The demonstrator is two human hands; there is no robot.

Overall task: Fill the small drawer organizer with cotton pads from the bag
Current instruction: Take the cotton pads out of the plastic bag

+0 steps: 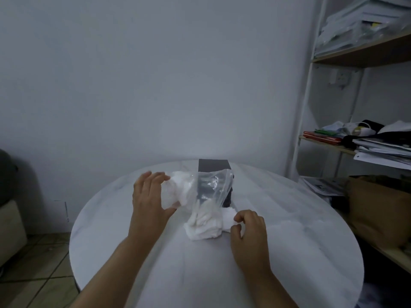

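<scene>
A clear plastic bag (209,185) is held up and tipped over the round white table (289,218), with white cotton still bunched at its closed end. My left hand (149,196) grips that raised end of the bag. A heap of white cotton pads (204,225) lies on the table below the bag's mouth. My right hand (249,227) pinches the right edge of this heap. The dark drawer organizer (213,166) stands just behind the bag, partly hidden by it; I cannot tell whether a drawer is open.
A white metal shelf unit (304,103) with papers, clothes and books stands at the right. A brown paper bag (378,210) sits low beside the table's right edge. A beige seat (11,221) is at the far left, above a tiled floor (40,270).
</scene>
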